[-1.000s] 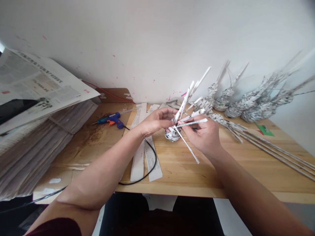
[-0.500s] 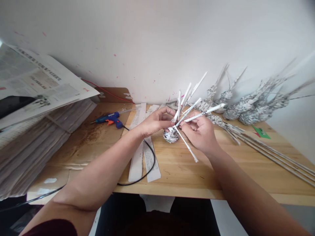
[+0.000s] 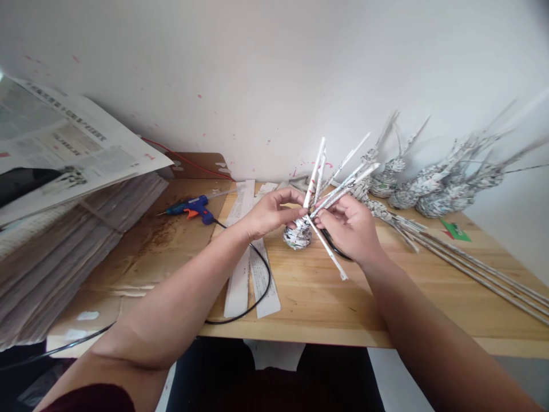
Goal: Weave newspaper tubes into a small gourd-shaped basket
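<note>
A small round piece woven from newspaper (image 3: 297,236) is held just over the wooden table, or resting on it; I cannot tell which. Several rolled paper tubes fan out from its neck. My left hand (image 3: 278,212) grips the neck from the left, thumb and fingers closed around it. On the other side my right hand (image 3: 349,226) pinches a paper tube (image 3: 343,189) close to where it leaves the weave. One more tube (image 3: 328,249) points down toward me between the hands. The fingertips partly cover the neck.
A blue glue gun (image 3: 189,207) lies on cardboard at left, its black cord (image 3: 268,280) looping over paper strips (image 3: 238,274). Stacked newspapers (image 3: 77,240) rise at far left. Several woven pieces (image 3: 412,191) and long paper tubes (image 3: 480,266) sit at right, by a green card (image 3: 457,230).
My right hand has brought its tube upward and closer to the others, and the fan of tubes has turned slightly. A dark loop now shows under the right hand. My left hand keeps its hold.
</note>
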Available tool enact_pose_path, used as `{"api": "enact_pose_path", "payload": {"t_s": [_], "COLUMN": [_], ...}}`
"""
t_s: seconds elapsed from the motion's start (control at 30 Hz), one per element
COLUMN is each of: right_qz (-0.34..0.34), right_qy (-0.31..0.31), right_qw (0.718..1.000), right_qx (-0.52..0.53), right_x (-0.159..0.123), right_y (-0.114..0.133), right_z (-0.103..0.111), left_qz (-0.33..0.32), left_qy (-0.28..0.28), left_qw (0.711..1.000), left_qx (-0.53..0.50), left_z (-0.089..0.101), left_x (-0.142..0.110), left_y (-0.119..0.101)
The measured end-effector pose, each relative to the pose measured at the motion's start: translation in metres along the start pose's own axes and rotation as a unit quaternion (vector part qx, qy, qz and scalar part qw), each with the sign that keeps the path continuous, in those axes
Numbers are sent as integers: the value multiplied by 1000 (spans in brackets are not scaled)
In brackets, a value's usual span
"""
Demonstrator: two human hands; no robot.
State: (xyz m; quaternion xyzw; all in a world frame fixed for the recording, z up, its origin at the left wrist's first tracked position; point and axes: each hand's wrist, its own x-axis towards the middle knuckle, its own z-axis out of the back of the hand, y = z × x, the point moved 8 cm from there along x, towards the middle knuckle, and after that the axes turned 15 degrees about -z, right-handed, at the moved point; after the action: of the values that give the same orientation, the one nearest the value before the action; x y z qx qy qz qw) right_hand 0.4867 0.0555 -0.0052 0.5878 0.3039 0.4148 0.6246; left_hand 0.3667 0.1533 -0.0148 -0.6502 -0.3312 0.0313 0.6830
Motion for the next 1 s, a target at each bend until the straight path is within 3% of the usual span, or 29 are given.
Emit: {"api": "enact_pose_path", "payload": {"t_s": [0.23,0.5,0.77,1.0], "right_qz": [-7,-35,-50,-12], "right_qy": [6,51,83,80], "right_qw": [1000,998,995,995], "right_qx": [26,31,-11,-52], "right_x": [-1,1,-3,-4], "right_y": [0,-1,6,8], "right_z": [-1,0,-3,0], "left_qz": [-2,-47,-158,-141], "left_qy": [10,58,70,70], "left_qw": [999,994,971,968], "left_qx": [34,76,164,197], "left_z": [0,-5,-4,-5], "left_x": [1,2,4,1], "left_y": [5,-7,-18,-17]}}
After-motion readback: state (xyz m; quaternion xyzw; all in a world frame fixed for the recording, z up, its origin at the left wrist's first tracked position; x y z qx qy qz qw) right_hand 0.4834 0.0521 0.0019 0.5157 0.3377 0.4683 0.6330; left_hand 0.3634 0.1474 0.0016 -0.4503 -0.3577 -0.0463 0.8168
